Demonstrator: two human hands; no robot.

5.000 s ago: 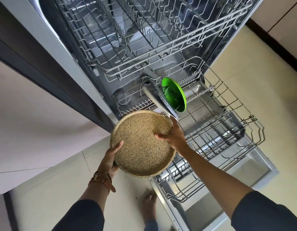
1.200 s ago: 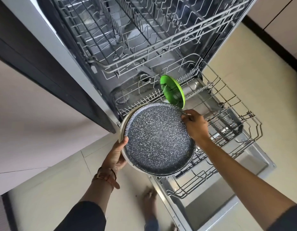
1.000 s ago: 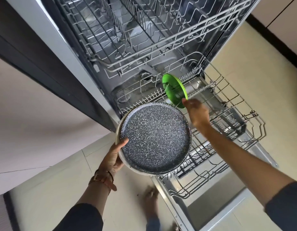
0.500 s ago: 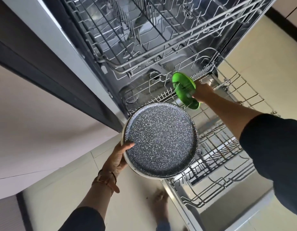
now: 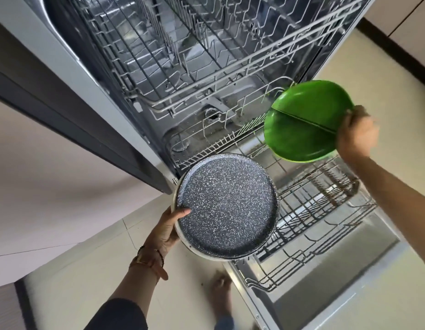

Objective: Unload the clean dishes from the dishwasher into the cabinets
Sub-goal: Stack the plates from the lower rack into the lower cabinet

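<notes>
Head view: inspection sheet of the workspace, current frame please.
Surface: lower rack pulled out over the open dishwasher door.
Job's things: speckled plate held face up near the rack; green dish held tilted over it.
Clutter: nothing seen.
Hands: left hand grips the speckled plate's edge; right hand grips the green dish's rim, blurred.
Cables: nothing seen.
Surroundings: upper rack, tiled floor, a foot.

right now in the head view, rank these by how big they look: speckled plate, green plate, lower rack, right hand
1. lower rack
2. speckled plate
3. green plate, a little smaller, though distance may skew that
4. right hand
</notes>
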